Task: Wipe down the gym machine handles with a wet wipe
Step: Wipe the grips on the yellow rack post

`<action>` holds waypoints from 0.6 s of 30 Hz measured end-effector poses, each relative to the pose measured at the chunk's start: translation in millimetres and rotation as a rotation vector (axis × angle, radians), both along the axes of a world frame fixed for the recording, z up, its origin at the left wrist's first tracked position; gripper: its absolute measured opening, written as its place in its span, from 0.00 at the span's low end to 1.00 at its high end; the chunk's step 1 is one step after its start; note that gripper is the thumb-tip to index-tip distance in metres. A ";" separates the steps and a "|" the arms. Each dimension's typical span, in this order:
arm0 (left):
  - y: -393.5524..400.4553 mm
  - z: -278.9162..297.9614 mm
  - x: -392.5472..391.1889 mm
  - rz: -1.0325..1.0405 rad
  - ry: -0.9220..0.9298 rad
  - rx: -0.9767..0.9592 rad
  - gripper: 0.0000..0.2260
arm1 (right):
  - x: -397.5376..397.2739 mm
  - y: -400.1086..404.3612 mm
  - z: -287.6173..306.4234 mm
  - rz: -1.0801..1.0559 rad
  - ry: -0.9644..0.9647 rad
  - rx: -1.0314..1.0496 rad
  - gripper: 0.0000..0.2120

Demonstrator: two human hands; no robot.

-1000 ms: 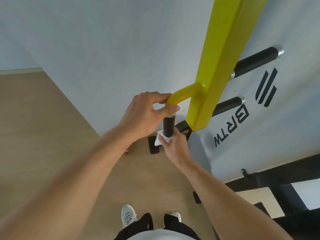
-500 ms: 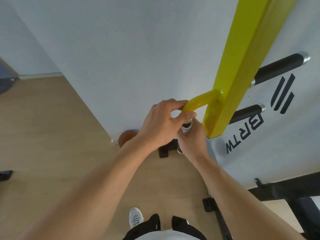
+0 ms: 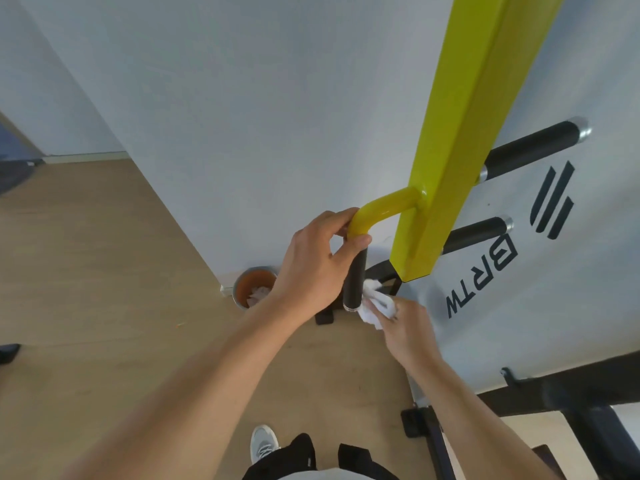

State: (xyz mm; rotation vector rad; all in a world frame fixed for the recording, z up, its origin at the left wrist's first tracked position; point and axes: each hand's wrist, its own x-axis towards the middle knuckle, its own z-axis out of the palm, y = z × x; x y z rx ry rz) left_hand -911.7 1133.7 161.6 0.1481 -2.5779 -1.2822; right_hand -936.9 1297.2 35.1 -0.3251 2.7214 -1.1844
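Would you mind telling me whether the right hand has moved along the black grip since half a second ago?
Yes: the right hand slid down the black grip to its lower end.

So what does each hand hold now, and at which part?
Left hand grips the yellow bent tube at its bend; right hand pinches a crumpled white wet wipe.

Glossy yellow painted metal is seen on the beam (image 3: 460, 140); the grip (image 3: 356, 278) looks matt black, the floor (image 3: 104, 271) wood-grained.
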 end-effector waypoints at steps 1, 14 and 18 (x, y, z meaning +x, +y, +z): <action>1.7 -2.6 1.3 0.003 -0.005 0.026 0.13 | 0.5 6.3 -0.9 -0.106 -0.032 -0.030 0.19; 7.1 -24.8 14.4 -0.018 -0.073 0.288 0.27 | -0.3 -48.1 45.4 -0.196 -0.261 -0.838 0.16; 1.4 -31.1 16.1 -0.051 -0.076 0.372 0.28 | -0.1 -40.5 33.3 -0.061 -0.132 -0.857 0.20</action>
